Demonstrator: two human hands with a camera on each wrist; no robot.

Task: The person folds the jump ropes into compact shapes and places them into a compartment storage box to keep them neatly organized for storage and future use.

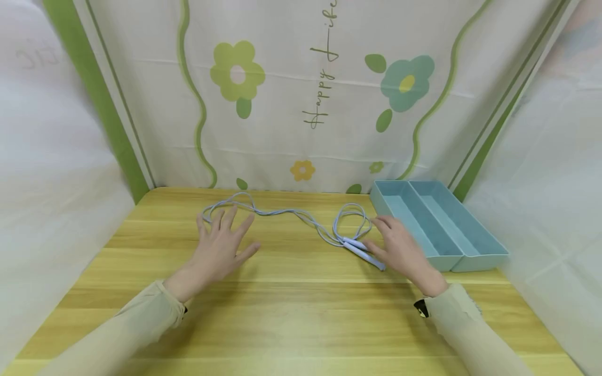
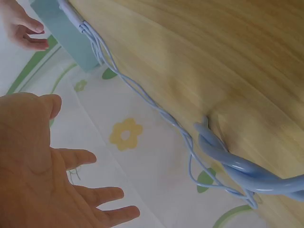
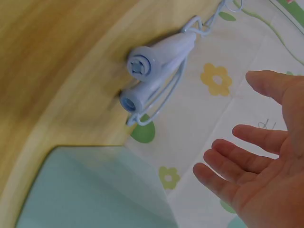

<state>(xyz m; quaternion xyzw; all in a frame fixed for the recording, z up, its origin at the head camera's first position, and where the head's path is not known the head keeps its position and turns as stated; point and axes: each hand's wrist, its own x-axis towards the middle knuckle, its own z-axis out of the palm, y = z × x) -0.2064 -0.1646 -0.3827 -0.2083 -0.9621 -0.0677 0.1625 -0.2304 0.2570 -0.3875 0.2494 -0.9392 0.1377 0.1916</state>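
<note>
A pale blue jump rope (image 1: 301, 211) lies across the wooden table, its cord looped at both ends and twisted along the middle. Its two handles (image 1: 364, 255) lie side by side at the right. In the head view my left hand (image 1: 217, 250) hovers near the left loop with fingers spread. My right hand (image 1: 400, 248) is above the table close to the handles, fingers loosely extended. The right wrist view shows the handle ends (image 3: 142, 66) apart from that hand (image 3: 256, 166). In the left wrist view the cord (image 2: 161, 111) runs clear of the left palm (image 2: 42, 175).
Two light blue trays (image 1: 435, 256) stand side by side at the table's right, just beyond my right hand. A white curtain with flowers (image 1: 282, 104) hangs behind the table (image 1: 291, 324), with more cloth on both sides.
</note>
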